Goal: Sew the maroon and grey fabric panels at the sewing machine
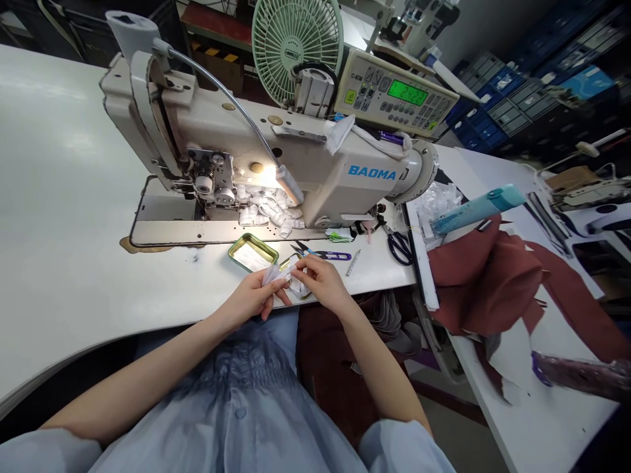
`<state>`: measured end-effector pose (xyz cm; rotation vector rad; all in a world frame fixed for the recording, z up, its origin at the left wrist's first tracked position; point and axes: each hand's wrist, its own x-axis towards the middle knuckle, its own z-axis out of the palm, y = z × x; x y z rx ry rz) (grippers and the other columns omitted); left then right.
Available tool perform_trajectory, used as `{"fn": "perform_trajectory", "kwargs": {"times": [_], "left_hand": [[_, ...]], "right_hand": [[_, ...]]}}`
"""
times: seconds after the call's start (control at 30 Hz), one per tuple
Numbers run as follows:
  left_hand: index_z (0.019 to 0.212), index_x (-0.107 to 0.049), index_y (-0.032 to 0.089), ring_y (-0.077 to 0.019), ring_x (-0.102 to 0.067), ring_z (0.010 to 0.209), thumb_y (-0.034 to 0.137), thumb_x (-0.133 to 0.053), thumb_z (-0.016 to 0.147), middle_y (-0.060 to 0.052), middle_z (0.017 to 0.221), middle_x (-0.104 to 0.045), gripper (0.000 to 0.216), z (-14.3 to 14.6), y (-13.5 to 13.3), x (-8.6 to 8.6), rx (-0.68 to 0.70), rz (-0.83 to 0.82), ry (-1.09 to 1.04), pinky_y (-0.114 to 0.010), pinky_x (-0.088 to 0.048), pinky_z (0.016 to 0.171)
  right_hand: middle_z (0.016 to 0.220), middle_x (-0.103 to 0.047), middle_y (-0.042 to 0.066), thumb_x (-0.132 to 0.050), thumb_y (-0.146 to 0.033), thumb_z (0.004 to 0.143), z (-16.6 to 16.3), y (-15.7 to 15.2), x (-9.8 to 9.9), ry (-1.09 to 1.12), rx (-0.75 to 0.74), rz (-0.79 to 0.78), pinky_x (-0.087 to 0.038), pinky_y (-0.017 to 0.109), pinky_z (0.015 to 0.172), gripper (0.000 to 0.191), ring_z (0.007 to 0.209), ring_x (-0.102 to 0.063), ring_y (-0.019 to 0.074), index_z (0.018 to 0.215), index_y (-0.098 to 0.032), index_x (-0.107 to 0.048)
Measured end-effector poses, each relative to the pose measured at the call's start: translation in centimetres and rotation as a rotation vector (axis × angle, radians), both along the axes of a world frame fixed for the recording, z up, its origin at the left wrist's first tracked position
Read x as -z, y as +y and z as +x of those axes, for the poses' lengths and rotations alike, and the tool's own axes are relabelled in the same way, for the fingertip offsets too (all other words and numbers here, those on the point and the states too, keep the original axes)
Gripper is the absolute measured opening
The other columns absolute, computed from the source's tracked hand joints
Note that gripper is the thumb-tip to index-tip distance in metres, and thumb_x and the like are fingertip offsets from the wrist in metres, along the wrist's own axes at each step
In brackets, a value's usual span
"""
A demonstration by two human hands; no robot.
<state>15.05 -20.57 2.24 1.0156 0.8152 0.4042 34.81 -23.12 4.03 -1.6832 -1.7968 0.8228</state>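
My left hand is closed on a small, whitish, see-through piece that looks like thin plastic. From the other side, the fingertips of my right hand pinch the same whitish stuff; its exact kind is too small to tell. Both hands meet over the front edge of the white sewing table. Behind the fingers sits a second small tin, partly hidden. A green-gold open tin stands just beyond my left hand. Beside my right hand lie purple-handled thread snips.
The sewing machine spans the table, with white strips heaped under its lit lamp. Black-handled scissors lie to the right. A side table bears reddish-brown fabric and a light-blue roll. A green fan stands behind.
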Motion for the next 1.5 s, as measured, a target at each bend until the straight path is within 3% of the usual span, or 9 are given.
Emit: {"fn": "perform_trajectory", "kwargs": {"times": [0.17,0.3,0.43,0.53,0.63,0.93,1.2,1.37,1.5], "left_hand": [[0.092,-0.058,0.014,-0.0068,-0.044,0.036,0.053,-0.055,0.087,-0.008,0.074,-0.073,0.04,-0.4,0.2,0.2,0.007,-0.021,-0.061,-0.018,-0.021,0.034],[0.095,-0.06,0.011,-0.0062,-0.048,0.038,0.054,-0.055,0.088,-0.014,0.086,-0.075,0.043,-0.5,0.3,0.5,0.019,-0.007,-0.056,-0.017,-0.024,0.033],[0.096,-0.061,0.01,-0.01,-0.059,0.043,0.058,-0.059,0.084,-0.018,0.097,-0.074,0.049,-0.4,0.3,0.6,0.033,-0.02,-0.048,-0.017,-0.032,0.032],[0.1,-0.063,0.009,-0.0171,-0.068,0.055,0.059,-0.065,0.079,-0.019,0.105,-0.072,0.054,-0.2,0.3,0.7,0.036,-0.044,-0.048,-0.019,-0.042,0.035],[0.1,-0.065,0.009,-0.0189,-0.07,0.058,0.058,-0.07,0.075,-0.017,0.102,-0.073,0.056,-0.1,0.2,0.9,0.022,-0.047,-0.035,-0.019,-0.046,0.036],[0.099,-0.065,0.008,-0.014,-0.065,0.049,0.058,-0.066,0.08,-0.015,0.088,-0.075,0.053,-0.6,0.4,0.4,0.047,-0.072,-0.053,-0.019,-0.044,0.037],[0.098,-0.067,0.008,-0.0144,-0.065,0.049,0.061,-0.063,0.081,-0.017,0.093,-0.075,0.055,-0.6,0.5,0.3,0.081,-0.083,-0.027,-0.018,-0.041,0.033],[0.092,-0.065,0.009,-0.0137,-0.063,0.044,0.059,-0.07,0.075,-0.016,0.087,-0.076,0.054,-0.4,0.5,0.5,0.055,-0.096,-0.022,-0.017,-0.038,0.03],[0.09,-0.064,0.009,-0.0131,-0.063,0.043,0.059,-0.072,0.073,-0.016,0.086,-0.076,0.053,-0.2,0.5,0.5,0.034,-0.073,-0.02,-0.016,-0.035,0.03]], "right_hand": [[0.092,-0.061,0.002,-0.054,-0.029,0.097,0.8,0.3,-0.1,-0.328,-0.074,0.053,-0.036,0.025,0.064,0.015,0.074,-0.056,0.0132,0.091,-0.021,-0.065],[0.099,-0.062,0.005,-0.058,-0.03,0.095,1.1,0.5,0.1,-0.567,-0.029,0.101,-0.033,0.027,0.06,0.012,0.079,-0.059,0.0165,0.1,-0.023,-0.067],[0.096,-0.062,0.004,-0.059,-0.036,0.094,0.0,0.1,-0.1,-0.349,0.085,0.122,-0.036,0.026,0.061,0.019,0.073,-0.057,0.0148,0.106,-0.023,-0.065],[0.083,-0.059,0.0,-0.06,-0.039,0.094,-1.1,-0.3,-0.4,-0.089,-0.009,0.075,-0.037,0.025,0.062,0.02,0.064,-0.05,0.0114,0.086,-0.021,-0.064],[0.08,-0.058,-0.001,-0.061,-0.034,0.093,-1.6,-0.3,-0.4,0.018,-0.072,0.061,-0.036,0.024,0.061,0.019,0.062,-0.046,0.0102,0.081,-0.02,-0.063],[0.084,-0.06,0.0,-0.059,-0.031,0.095,-0.5,0.2,-0.9,-0.077,-0.112,0.04,-0.037,0.024,0.065,0.016,0.071,-0.053,0.012,0.084,-0.02,-0.063],[0.098,-0.063,0.003,-0.057,-0.028,0.096,1.1,1.3,0.3,-0.564,-0.112,0.106,-0.036,0.025,0.063,0.011,0.081,-0.06,0.0144,0.093,-0.02,-0.064],[0.102,-0.063,0.004,-0.056,-0.034,0.096,0.8,0.7,-0.1,-0.373,0.04,0.153,-0.039,0.025,0.064,0.019,0.074,-0.058,0.0128,0.11,-0.022,-0.063],[0.082,-0.059,0.0,-0.057,-0.041,0.095,-0.3,-0.3,-0.5,-0.056,-0.048,0.035,-0.037,0.024,0.06,0.025,0.061,-0.048,0.01,0.083,-0.02,-0.063]]}}
